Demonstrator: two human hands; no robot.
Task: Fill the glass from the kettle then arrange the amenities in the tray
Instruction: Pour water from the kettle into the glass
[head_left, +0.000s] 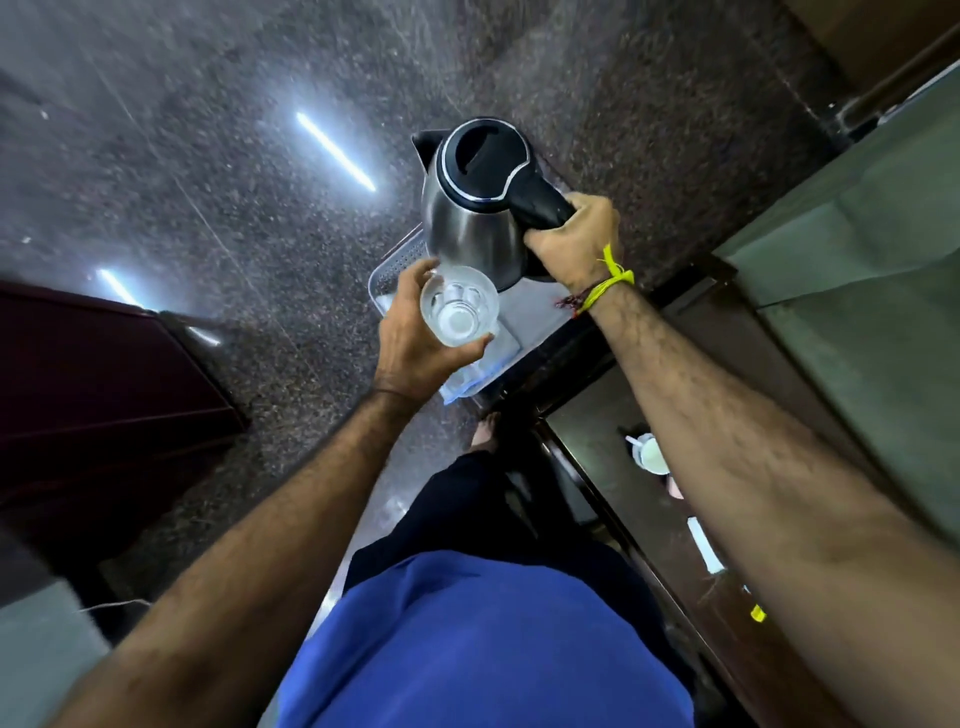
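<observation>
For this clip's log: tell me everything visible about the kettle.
The kettle has a brushed steel-looking body, a black lid that sits closed with a thin bright ring around it, a black spout pointing up-left in the picture, and a black handle on the right. The right hand grips that handle. It appears held roughly upright above the clear tray, not tipped to pour. The glass, held in the left hand, sits just below it in the picture; whether they touch cannot be told.

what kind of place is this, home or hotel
Probably a hotel room. An electric kettle and a glass are held over a guest amenities tray, beside a dark wooden counter holding a white cup.
</observation>
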